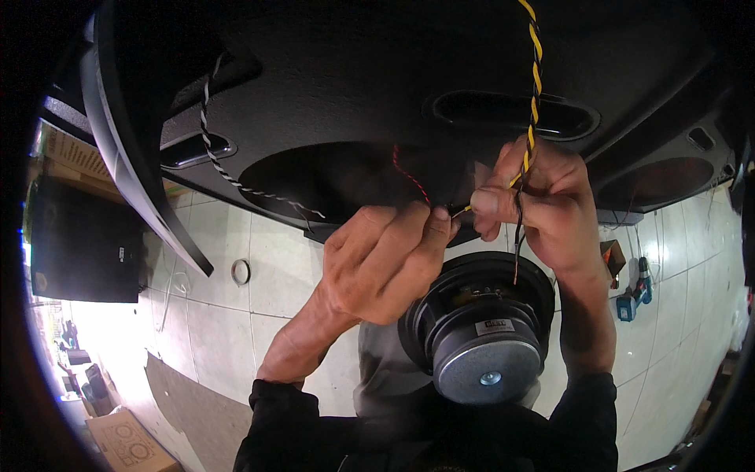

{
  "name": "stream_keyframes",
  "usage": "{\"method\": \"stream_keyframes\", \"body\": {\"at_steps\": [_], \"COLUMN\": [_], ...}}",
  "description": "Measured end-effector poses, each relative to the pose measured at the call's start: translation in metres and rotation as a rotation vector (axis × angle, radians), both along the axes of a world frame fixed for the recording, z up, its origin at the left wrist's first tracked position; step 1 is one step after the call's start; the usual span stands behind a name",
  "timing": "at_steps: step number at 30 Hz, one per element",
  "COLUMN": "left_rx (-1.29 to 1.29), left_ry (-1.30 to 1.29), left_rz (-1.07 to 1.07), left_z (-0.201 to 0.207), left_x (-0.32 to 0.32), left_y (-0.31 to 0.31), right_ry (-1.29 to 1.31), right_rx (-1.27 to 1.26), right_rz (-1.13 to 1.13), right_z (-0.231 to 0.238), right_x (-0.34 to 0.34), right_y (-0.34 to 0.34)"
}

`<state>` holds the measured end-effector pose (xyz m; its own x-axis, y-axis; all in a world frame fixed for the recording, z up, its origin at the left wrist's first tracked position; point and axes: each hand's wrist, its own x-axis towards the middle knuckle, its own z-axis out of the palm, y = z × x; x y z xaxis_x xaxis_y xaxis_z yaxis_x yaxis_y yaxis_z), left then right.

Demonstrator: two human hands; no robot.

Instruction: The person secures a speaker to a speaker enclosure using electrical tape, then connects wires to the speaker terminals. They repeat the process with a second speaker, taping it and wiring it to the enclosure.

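The yellow-and-black wire, two smooth plastic-coated strands twisted into a rope, hangs down from the far edge, right of centre, into the hands. Behind them stretches a black panel with a finely pebbled skin and rounded oval recesses. A thinner red wire, also twisted, reaches toward the left fingertips; whether they touch it is hidden. To the left droops a white-and-black wire. Nearer, between the forearms, sits a round speaker driver with a dull grey metal back. Glossy pale tiles cover the floor.

The left hand has its knuckles up and fingers curled, thumb and forefinger pinching the yellow strand's end. The right hand, raised higher, bends at the wrist and grips the same wire between thumb and folded fingers, its dark strand dangling below.
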<state>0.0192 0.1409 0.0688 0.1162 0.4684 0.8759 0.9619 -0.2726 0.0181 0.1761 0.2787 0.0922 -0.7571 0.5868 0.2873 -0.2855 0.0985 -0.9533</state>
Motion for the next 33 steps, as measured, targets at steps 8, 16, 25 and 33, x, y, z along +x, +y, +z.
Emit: {"method": "stream_keyframes", "body": {"at_steps": [8,16,25,33], "left_rx": [-0.62,-0.203,-0.018,-0.467], "left_ry": [-1.547,-0.241,0.072,-0.695], "left_rz": [-0.682,-0.077,0.023,-0.231], "left_z": [0.01,0.008,0.0,0.001], "left_x": [-0.01,0.004,0.004,0.006], "left_y": [-0.011,-0.004,0.001,-0.022], "right_ry": [0.084,-0.042,0.055,-0.425], "right_rx": [0.093,0.044,-0.336,0.144], "right_rz": [-0.026,0.119,0.279,-0.112], "right_z": [-0.001,0.003,0.015,0.051], "right_x": [0.0,0.007,0.012,0.037], "right_y": [0.001,0.006,-0.002,-0.017]}}
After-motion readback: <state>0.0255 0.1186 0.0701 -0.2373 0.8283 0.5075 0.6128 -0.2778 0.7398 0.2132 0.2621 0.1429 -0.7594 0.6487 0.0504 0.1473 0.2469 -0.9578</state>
